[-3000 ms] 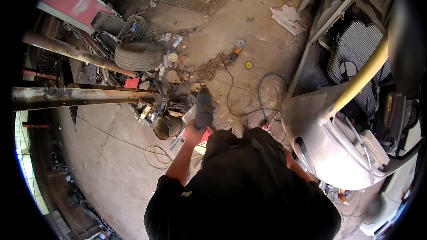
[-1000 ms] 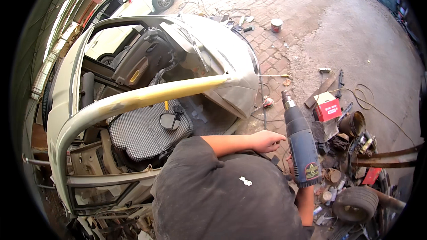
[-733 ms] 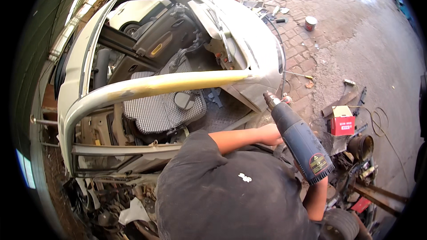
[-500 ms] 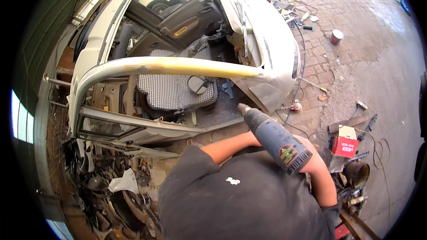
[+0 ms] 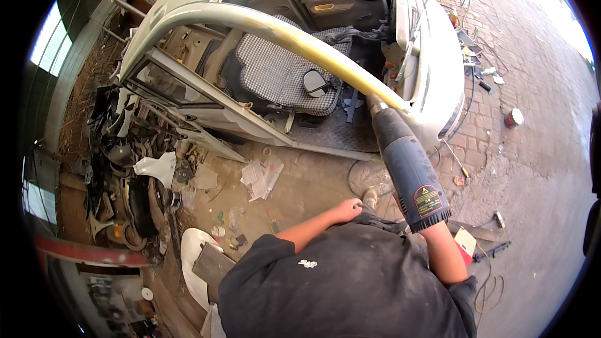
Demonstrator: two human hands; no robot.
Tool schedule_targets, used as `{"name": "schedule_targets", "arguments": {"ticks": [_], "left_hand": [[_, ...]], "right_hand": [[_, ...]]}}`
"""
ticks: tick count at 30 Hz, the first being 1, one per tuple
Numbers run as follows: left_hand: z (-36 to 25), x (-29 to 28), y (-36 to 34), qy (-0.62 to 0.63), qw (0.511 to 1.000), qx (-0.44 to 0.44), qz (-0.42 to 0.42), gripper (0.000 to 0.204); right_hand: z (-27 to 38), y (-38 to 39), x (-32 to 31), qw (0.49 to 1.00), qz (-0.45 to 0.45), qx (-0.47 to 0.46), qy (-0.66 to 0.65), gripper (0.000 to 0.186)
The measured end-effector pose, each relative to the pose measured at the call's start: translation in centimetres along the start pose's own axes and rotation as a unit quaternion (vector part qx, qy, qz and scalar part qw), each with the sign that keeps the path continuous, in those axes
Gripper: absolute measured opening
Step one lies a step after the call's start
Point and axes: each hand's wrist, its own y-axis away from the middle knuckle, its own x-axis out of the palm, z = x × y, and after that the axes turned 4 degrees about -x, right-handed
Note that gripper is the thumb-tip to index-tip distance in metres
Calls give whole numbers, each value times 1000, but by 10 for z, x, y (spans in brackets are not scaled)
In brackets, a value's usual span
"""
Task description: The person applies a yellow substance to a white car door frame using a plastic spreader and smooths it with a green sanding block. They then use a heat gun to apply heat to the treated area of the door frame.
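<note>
My right hand (image 5: 427,228), mostly hidden behind the dark heat gun (image 5: 400,159), grips it. Its metal nozzle (image 5: 379,106) points up at the yellow-filled pillar (image 5: 313,56) of a stripped car cab; whether they touch, I cannot tell. My left hand (image 5: 347,209) is closed low beside my dark trousers, its contents hidden. Inside the cab lie a checked seat (image 5: 269,69) and, on it, a loose mirror (image 5: 314,80). A door frame (image 5: 219,103) runs along the cab's near side.
Piled scrap parts (image 5: 128,156) and a white panel (image 5: 155,168) lie left, near papers (image 5: 256,178). A red steel beam (image 5: 94,251) crosses lower left. At right are a paint bucket (image 5: 513,117), hoses and cords (image 5: 485,291) and a box (image 5: 463,244) on the ground.
I have turned from the cluttered floor to the cab. The heat gun passed from my left hand to my right and swung toward the pillar. My left hand has drawn back.
</note>
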Motion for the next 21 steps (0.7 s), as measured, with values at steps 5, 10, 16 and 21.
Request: {"name": "schedule_targets", "arguments": {"ticks": [5, 10, 16, 21], "left_hand": [[110, -13, -12, 37, 986, -145, -69, 38], [250, -42, 10, 29, 953, -286, -97, 30], [260, -72, -11, 24, 941, -331, -61, 28], [249, -73, -71, 53, 974, -201, -95, 25]], "right_hand": [[16, -21, 4, 978, 22, 71, -197, 40], [32, -55, -6, 989, 27, 39, -140, 39], [46, -73, 1, 994, 10, 45, -96, 38], [56, -85, 13, 996, 12, 49, -77, 38]]}}
